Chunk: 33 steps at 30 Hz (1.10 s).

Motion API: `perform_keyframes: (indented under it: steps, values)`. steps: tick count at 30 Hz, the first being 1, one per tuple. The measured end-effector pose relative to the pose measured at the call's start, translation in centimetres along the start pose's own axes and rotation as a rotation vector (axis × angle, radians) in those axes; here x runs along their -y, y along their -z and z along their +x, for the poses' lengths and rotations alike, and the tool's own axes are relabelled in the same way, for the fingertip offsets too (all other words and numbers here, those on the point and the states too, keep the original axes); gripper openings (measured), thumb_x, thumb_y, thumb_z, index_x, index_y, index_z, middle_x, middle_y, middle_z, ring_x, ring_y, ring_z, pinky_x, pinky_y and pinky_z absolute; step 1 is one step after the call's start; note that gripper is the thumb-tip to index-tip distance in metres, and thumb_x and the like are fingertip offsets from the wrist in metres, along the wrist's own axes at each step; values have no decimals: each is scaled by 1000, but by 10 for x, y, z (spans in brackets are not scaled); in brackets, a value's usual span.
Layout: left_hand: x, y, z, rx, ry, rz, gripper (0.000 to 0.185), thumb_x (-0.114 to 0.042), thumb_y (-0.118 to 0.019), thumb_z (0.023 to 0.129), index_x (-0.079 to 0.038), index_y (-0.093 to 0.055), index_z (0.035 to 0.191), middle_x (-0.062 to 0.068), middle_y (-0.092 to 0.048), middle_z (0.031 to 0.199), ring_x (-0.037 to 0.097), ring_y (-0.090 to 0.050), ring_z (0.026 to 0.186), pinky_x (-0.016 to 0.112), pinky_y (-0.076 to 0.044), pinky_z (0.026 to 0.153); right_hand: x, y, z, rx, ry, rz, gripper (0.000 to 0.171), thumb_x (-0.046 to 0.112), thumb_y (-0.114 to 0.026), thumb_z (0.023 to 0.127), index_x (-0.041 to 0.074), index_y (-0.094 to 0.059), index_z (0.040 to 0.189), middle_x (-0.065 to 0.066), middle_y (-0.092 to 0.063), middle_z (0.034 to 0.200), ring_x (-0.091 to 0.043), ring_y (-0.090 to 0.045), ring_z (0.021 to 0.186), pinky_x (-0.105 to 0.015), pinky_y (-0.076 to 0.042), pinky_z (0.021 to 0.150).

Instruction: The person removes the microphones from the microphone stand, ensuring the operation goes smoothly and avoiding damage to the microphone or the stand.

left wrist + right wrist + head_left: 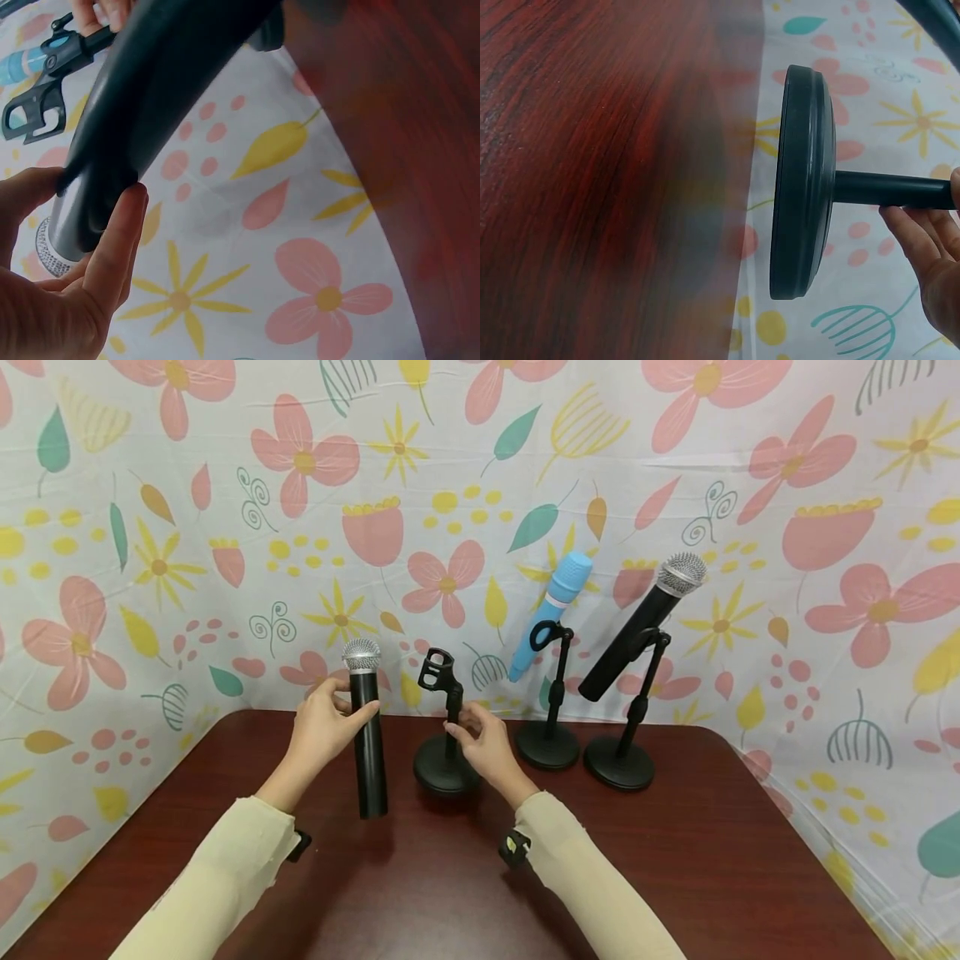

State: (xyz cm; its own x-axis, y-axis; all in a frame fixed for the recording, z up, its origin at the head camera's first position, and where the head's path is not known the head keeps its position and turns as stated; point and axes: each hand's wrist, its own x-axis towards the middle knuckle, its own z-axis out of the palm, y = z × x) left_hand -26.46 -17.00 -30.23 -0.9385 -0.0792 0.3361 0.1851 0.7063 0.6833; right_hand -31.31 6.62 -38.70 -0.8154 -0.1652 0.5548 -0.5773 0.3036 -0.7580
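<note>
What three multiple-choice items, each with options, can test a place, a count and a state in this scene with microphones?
1. Where is the empty stand?
A. left of the blue microphone
B. far right
C. on the floor

2. How many stands are on the table?
A. two
B. three
C. five

3. How is the black microphone in the left hand?
A. lying flat
B. upright
C. clipped in

Answers: 1 A, it stands leftmost; 2 B, three round bases show; 3 B, its mesh head points up while the right hand holds the empty stand's pole.
</note>
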Motion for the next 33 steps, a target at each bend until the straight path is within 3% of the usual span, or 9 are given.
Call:
perform_keyframes:
  steps: [5, 15, 24, 33]
  values:
    - [6, -4, -6, 48, 8, 10, 57, -33, -69, 88, 4, -48, 126, 22, -68, 98, 38, -62, 92, 51, -45, 85, 0, -2, 2, -8, -8, -2, 21, 10, -69, 89, 2, -65, 108, -11, -69, 95, -25, -67, 95, -43, -52, 84]
    - [22, -14, -15, 141, 35, -29, 54, -30, -71, 87, 1, -48, 125, 20, -64, 92, 20, -63, 56, 33, -53, 53, -3, -6, 3, -25, -4, 59, 20, 8, -70, 88, 1, -65, 106, -15, -70, 93, -30, -67, 93, -48, -50, 84]
    - [32, -22, -24, 217, 66, -73, 51, -28, -72, 87, 0, -49, 123, 19, -62, 93, 20, -64, 66, 34, -56, 56, -3, -3, 6, -14, -32, 28, 19, 11, -69, 89, 3, -66, 106, -11, -69, 93, -25, -67, 94, -45, -50, 87]
    - [41, -26, -30, 285, 75, -97, 52, -25, -72, 87, 3, -49, 123, 20, -62, 93, 20, -65, 67, 38, -58, 58, -3, -6, 7, -11, -19, 60, 21, 8, -69, 89, -2, -64, 107, -18, -68, 96, -33, -65, 97, -50, -48, 91]
